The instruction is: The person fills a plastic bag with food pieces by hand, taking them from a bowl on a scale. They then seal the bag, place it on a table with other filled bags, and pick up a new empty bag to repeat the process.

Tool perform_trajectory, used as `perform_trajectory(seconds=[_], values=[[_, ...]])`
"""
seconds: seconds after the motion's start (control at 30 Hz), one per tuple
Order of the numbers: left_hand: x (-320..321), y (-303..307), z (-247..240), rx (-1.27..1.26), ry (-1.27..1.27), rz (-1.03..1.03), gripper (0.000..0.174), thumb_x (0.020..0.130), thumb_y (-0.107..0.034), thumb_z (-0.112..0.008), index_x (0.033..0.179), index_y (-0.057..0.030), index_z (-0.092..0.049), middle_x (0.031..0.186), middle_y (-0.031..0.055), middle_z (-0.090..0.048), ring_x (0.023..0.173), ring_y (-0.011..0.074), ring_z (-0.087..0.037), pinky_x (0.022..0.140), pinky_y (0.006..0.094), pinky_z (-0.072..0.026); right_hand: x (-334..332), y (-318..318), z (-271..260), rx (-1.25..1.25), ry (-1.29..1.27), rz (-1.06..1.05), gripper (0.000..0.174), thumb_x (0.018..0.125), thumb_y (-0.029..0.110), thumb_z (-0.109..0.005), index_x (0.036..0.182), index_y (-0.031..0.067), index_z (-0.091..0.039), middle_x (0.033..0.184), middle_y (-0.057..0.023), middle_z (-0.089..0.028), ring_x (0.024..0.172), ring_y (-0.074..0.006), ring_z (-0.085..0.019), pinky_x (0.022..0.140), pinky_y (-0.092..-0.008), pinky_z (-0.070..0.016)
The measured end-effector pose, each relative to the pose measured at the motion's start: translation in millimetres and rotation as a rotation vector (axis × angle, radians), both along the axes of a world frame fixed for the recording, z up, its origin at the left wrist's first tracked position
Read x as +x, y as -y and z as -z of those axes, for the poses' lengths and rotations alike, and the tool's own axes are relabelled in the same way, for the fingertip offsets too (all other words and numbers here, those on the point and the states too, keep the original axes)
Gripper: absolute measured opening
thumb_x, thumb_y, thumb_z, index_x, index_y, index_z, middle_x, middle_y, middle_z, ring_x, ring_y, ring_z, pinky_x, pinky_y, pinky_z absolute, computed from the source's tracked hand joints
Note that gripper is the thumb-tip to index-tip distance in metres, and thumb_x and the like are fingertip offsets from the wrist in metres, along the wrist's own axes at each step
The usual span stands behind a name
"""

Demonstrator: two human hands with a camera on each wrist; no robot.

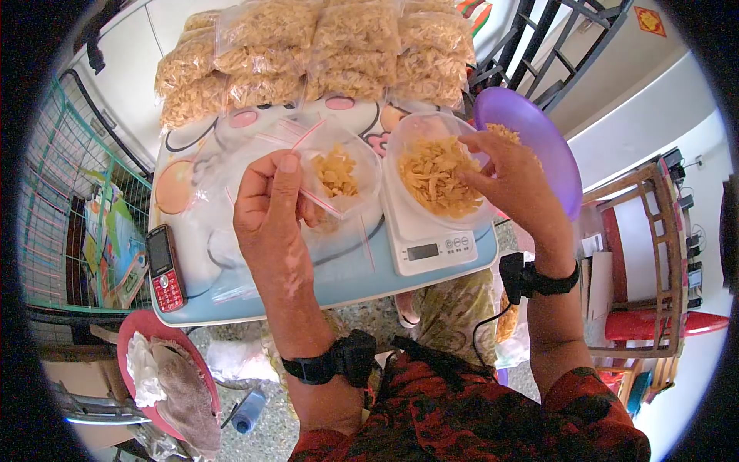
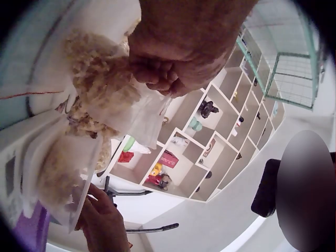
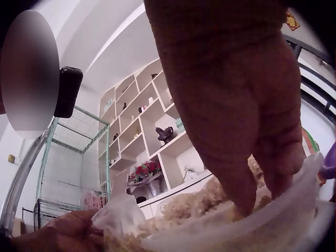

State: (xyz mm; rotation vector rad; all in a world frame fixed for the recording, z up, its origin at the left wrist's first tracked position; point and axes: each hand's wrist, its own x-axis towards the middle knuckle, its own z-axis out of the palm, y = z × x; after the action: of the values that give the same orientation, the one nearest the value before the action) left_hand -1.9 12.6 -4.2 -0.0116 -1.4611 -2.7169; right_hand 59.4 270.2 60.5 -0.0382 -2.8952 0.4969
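Observation:
My left hand (image 1: 271, 204) pinches the edge of a clear zip bag (image 1: 368, 165) with red seal lines. Pale yellow dried flakes (image 1: 335, 171) lie inside it. A white bowl (image 1: 396, 146), heaped with the same flakes (image 1: 435, 173), stands on a white digital scale (image 1: 439, 250). Over the bowl's right side reaches my right hand (image 1: 512, 173), thumb and fingers apart. In the right wrist view, the fingertips of that right hand (image 3: 247, 121) point down into the bowl (image 3: 231, 236), at the flakes. The left wrist view has the bag (image 2: 149, 118) hanging beneath my left hand (image 2: 184, 47).
Filled bags (image 1: 308, 58) are stacked along the table's far side. A purple basin (image 1: 558, 154) with more flakes sits right of the bowl. A red phone (image 1: 164, 266) lies at the left edge of the table (image 1: 308, 296). Below it is a pink stool (image 1: 138, 327) with cloths.

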Motion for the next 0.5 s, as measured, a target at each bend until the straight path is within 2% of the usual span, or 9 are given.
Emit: perform_trajectory(seconds=[0.1, 0.2, 0.3, 0.4, 0.5], values=[[-1.3, -0.6, 0.9, 0.002, 0.002, -0.001, 0.019, 0.091, -0.022, -0.065, 0.096, -0.0036, -0.062, 0.068, -0.0027, -0.053, 0.051, 0.0043, -0.043, 0.045, 0.0187, -0.0328, -3.7, 1.6, 0.0, 0.032, 0.086, 0.009, 0.044, 0.077, 0.018, -0.074, 0.116, 0.0038, -0.060, 0.096, -0.0119, -0.064, 0.070, -0.0205, -0.061, 0.066, -0.0322, -0.0505], [-0.7, -1.7, -0.9, -0.020, 0.023, -0.018, 0.019, 0.091, -0.021, -0.063, 0.099, -0.0040, -0.061, 0.068, -0.0026, -0.052, 0.050, 0.0049, -0.043, 0.044, 0.0192, -0.0329, -7.1, 6.8, 7.4, 0.002, 0.037, -0.170, 0.047, 0.076, 0.022, -0.074, 0.117, 0.0036, -0.060, 0.099, -0.0153, -0.063, 0.077, -0.0244, -0.063, 0.069, -0.0349, -0.0509], [0.0, -1.6, -0.5, -0.026, 0.024, -0.020, 0.019, 0.091, -0.021, -0.063, 0.099, -0.0041, -0.061, 0.068, -0.0028, -0.051, 0.050, 0.0049, -0.042, 0.044, 0.0194, -0.0324, -11.2, 18.8, 8.4, 0.049, 0.022, -0.229, 0.044, 0.078, 0.024, -0.071, 0.115, 0.0037, -0.060, 0.099, -0.0179, -0.063, 0.082, -0.0288, -0.064, 0.074, -0.0369, -0.0506], [-0.9, -0.5, 1.8, -0.013, 0.013, -0.005, 0.019, 0.091, -0.022, -0.063, 0.099, -0.0043, -0.061, 0.068, -0.0029, -0.051, 0.050, 0.0049, -0.042, 0.044, 0.0195, -0.0320, -15.0, 14.9, 19.6, 0.127, 0.023, -0.162, 0.039, 0.079, 0.025, -0.069, 0.111, 0.0035, -0.061, 0.100, -0.0175, -0.063, 0.083, -0.0307, -0.063, 0.075, -0.0371, -0.0497], [-0.9, -0.8, 1.2, -0.002, 0.009, -0.006, 0.019, 0.091, -0.022, -0.064, 0.098, -0.0044, -0.061, 0.068, -0.0031, -0.051, 0.050, 0.0050, -0.043, 0.044, 0.0195, -0.0318, -17.1, 16.3, 18.7, 0.135, -0.016, -0.192, 0.035, 0.080, 0.024, -0.068, 0.107, 0.0028, -0.061, 0.095, -0.0161, -0.064, 0.083, -0.0314, -0.062, 0.074, -0.0370, -0.0492]])
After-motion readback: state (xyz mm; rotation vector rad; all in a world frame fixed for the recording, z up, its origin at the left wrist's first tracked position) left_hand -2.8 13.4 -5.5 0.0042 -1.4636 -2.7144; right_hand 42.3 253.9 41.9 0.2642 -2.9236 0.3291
